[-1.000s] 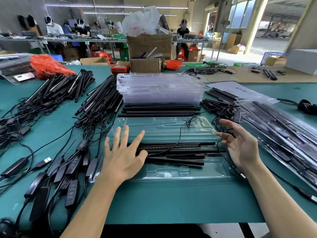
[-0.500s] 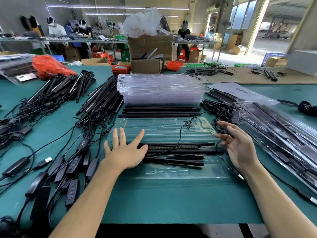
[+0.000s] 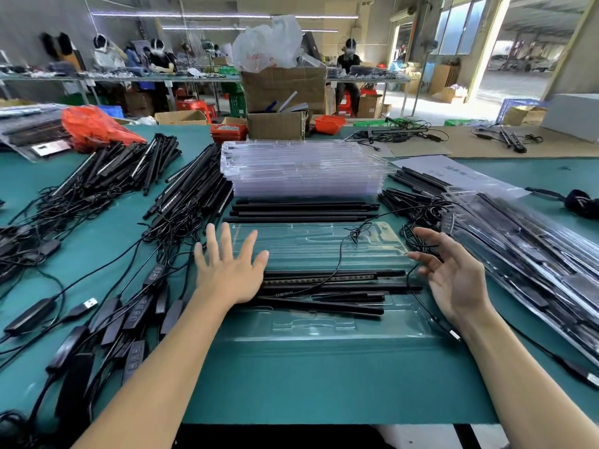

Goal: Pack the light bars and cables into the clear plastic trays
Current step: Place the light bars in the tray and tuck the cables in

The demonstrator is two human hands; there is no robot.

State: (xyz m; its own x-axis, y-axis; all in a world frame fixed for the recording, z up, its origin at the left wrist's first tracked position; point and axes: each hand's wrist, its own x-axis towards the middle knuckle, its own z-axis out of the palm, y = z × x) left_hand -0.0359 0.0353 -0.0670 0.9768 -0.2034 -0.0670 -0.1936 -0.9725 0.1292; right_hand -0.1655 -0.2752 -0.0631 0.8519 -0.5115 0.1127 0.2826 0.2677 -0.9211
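Nothing gripped, left hand (image 3: 228, 270) spread flat at the left end of the clear plastic tray (image 3: 324, 332), right hand (image 3: 453, 280) opened loosely at its right end, black light bars (image 3: 327, 286) and a cable (image 3: 340, 264) laid in the tray, empty trays (image 3: 304, 170) stacked behind.

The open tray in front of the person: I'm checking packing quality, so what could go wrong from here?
1. A thin cable loops up over the light bars and the tray; it may get pinched at closing.
2. The bars lie slightly askew, so they may not seat in their slots.
3. The right hand is beside a cable tangle and could drag it in. The left hand is spread flat over the bars' ends.
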